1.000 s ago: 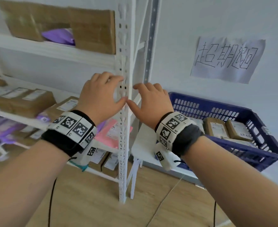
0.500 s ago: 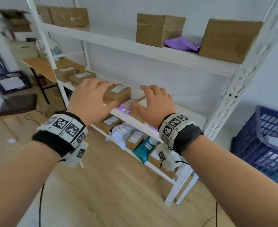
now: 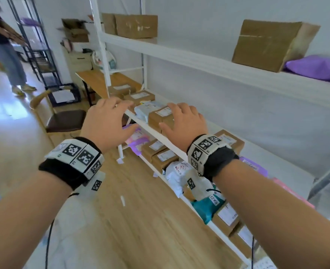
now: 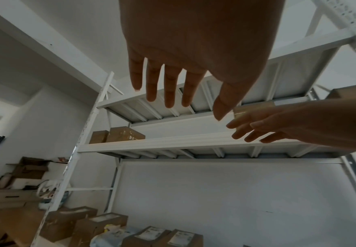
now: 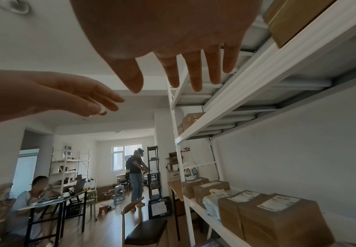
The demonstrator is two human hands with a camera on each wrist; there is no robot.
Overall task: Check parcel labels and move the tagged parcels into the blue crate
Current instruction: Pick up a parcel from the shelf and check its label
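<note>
Both hands reach, fingers spread and empty, toward a white metal shelf rack (image 3: 154,131). The left hand (image 3: 108,121) hovers at its front edge; the right hand (image 3: 185,123) hangs over a brown cardboard parcel with a white label (image 3: 160,117) on the middle shelf.

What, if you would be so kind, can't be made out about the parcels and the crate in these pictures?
- Blue crate: in no view; outside every frame.
- Label on the brown parcel by the right hand: print too small and blurred in the head view.
- Right end of that parcel: hidden behind the right hand in the head view.
- Purple bag: cut off by the head view's right edge.
- Which parcels are tagged: cannot tell.
</note>
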